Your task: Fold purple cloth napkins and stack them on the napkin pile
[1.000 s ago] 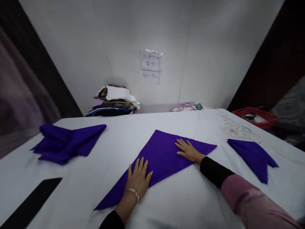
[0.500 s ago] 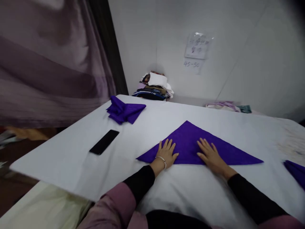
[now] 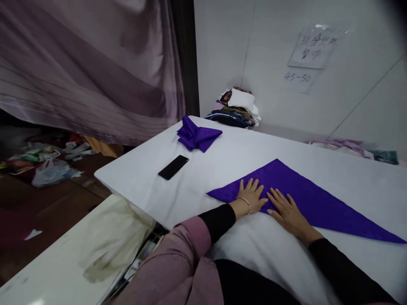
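A purple cloth napkin (image 3: 305, 197), folded into a wide triangle, lies flat on the white-covered table (image 3: 251, 148) with its peak pointing away from me. My left hand (image 3: 251, 197), with a bracelet at the wrist, rests palm down on the napkin's left part, fingers spread. Close beside it, my right hand (image 3: 288, 214) also lies flat near the napkin's front edge, fingers stretched out. Neither hand grips anything. Farther back on the left sits another purple napkin (image 3: 199, 134), folded into a pointed, layered shape.
A black phone (image 3: 173, 167) lies on the table's left side. Behind the table is a stack of folded clothes (image 3: 237, 106) by the wall. Paper signs (image 3: 310, 53) hang there. A lower white surface (image 3: 70, 250) with pale fabric stands at left, near a curtain (image 3: 104, 63).
The view has turned left, so things appear farther right. My hands are closer together on the napkin, my right hand now nearer my left. The napkin stays a flat triangle.
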Motion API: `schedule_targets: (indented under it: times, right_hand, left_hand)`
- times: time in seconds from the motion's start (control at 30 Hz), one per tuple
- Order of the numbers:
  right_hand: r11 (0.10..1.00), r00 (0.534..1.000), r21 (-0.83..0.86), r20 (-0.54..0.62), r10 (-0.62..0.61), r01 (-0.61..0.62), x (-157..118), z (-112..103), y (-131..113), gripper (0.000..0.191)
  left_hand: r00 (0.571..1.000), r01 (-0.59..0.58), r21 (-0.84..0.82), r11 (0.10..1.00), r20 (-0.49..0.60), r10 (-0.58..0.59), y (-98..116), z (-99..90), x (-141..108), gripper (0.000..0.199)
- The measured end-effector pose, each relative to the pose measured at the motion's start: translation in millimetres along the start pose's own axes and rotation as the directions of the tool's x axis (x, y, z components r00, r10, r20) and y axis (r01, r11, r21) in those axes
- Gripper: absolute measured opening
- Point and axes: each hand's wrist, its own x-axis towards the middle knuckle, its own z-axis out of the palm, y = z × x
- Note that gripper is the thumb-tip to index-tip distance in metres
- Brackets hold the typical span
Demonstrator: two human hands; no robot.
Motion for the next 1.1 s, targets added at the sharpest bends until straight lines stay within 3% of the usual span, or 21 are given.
schedule_targets:
  times: [0.13, 0.27, 0.53, 0.8, 1.1]
  right_hand:
    - [1.0, 1.0, -0.012, 0.004, -0.002, 0.002, -1, 5, 1, 0.065]
    - [0.999, 1.0, -0.034, -0.002, -0.006, 0.006, -2, 5, 3, 0.065]
    - [0.999, 0.999, -0.029, -0.045, -0.031, 0.03, -2, -1, -1, 0.063]
    - [1.0, 1.0, -0.02, -0.028, -0.014, 0.013, -2, -3, -2, 0.063]
    - [1.0, 1.0, 0.002, -0.015, -0.004, 0.004, -2, -3, -2, 0.063]
  left_hand:
    - [0.997, -0.073, -0.042, 0.996, -0.034, 0.071, 20, 10.1, 5, 0.062]
    - [0.999, -0.034, -0.041, 0.999, 0.006, 0.034, 16, 12.3, 3, 0.07]
    - [0.998, 0.056, 0.06, 0.997, -0.008, -0.055, -30, -4.6, -26, 0.084]
    - [0.985, 0.171, 0.081, 0.982, 0.011, -0.173, -83, -26.8, -63, 0.083]
    - [0.926, 0.376, 0.174, 0.91, -0.038, -0.375, -125, -39.7, -96, 0.073]
